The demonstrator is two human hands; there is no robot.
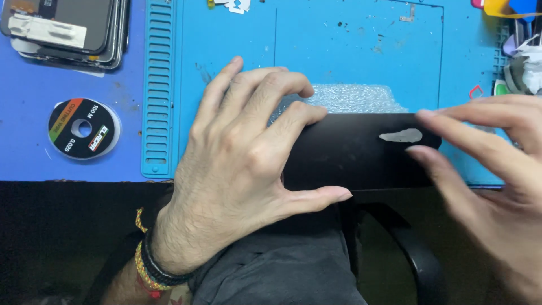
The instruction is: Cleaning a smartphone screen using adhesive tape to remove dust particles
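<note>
A flat black phone-sized panel (pixel 355 152) lies on a blue work mat (pixel 226 68) at the table's front edge, with a piece of bubble wrap (pixel 353 97) under its far side. My left hand (pixel 243 158) presses flat on the panel's left end, fingers over its top edge and thumb along the near edge. My right hand (pixel 491 164) is at the panel's right end, blurred, with thumb and forefinger at the corner near a small pale tab (pixel 402 135). Whether these fingers pinch anything I cannot tell.
A stack of phone screens (pixel 68 28) sits at the back left. A round spool of wire (pixel 83 128) lies on the blue table to the left of the mat. Small tools and picks (pixel 516 51) crowd the back right corner. A black chair armrest (pixel 412 254) is below the table edge.
</note>
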